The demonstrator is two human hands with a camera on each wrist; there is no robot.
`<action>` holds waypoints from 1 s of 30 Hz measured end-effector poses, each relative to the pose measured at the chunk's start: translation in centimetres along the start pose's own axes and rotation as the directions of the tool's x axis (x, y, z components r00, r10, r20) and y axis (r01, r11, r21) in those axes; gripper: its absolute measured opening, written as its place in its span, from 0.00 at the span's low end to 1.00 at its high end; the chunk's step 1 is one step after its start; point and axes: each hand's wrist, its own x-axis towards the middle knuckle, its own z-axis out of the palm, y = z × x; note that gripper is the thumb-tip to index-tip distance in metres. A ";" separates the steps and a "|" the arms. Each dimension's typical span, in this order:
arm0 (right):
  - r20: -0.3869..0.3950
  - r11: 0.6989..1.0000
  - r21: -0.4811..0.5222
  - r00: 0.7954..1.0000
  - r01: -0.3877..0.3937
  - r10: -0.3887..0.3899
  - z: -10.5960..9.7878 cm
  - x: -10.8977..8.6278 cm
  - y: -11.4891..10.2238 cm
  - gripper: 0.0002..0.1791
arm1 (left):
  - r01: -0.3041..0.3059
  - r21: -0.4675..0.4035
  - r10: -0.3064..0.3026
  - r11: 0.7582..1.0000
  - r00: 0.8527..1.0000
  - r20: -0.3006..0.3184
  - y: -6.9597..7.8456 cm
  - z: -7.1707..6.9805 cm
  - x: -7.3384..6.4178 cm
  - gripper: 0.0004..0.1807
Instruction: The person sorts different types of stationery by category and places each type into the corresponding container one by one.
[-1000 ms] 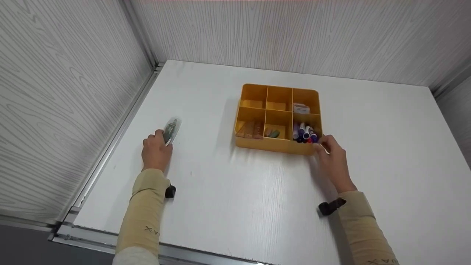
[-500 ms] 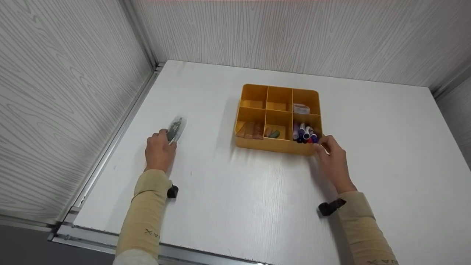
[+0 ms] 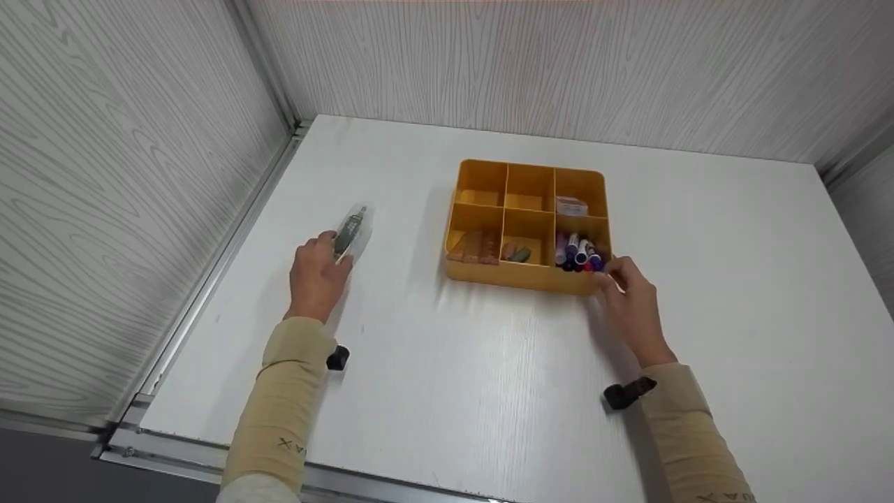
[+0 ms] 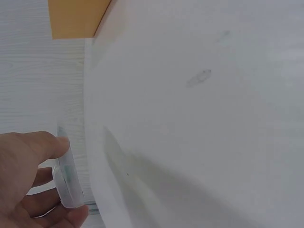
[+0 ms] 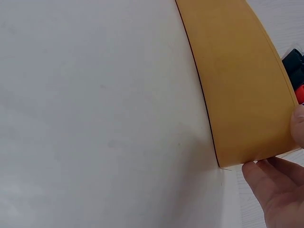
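Observation:
My left hand (image 3: 318,276) pinches a clear plastic blister pack (image 3: 362,234) between thumb and fingers, left of a yellow organizer box (image 3: 520,276). Inside the pack shows a dark green, pen-shaped item with a narrow tip. The left wrist view has the pack (image 4: 69,183) edge-on, raised above the tabletop. My right hand (image 3: 632,304) grips the box's near right corner, its thumb by the rim and its fingers against the side wall (image 5: 247,85) in the right wrist view. Markers (image 3: 581,253) fill the compartment beside that hand.
The box has six compartments. Brownish translucent pieces (image 3: 475,247) lie in the near left one, and a small green piece (image 3: 520,254) in the near middle. A small white pack (image 3: 572,206) sits far right. Wood-grain panels (image 3: 140,175) wall the white table at left and back.
My left hand has carried the blister pack to the right and away from me, closer to the box. My right hand and the box have stayed in place.

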 end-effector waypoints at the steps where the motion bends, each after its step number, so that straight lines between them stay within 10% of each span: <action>1: 0.001 1.000 -0.002 1.000 -0.002 0.002 0.0 0.0 0.0 0.14 | -0.006 -0.004 0.006 1.000 1.000 -0.001 0.3 0.0 0.0 0.28; 30: 0.014 1.000 0.018 1.000 0.005 -0.005 -0.1 0.0 0.1 0.15 | -0.212 0.021 0.212 0.977 0.977 -0.033 8.2 0.2 0.3 0.27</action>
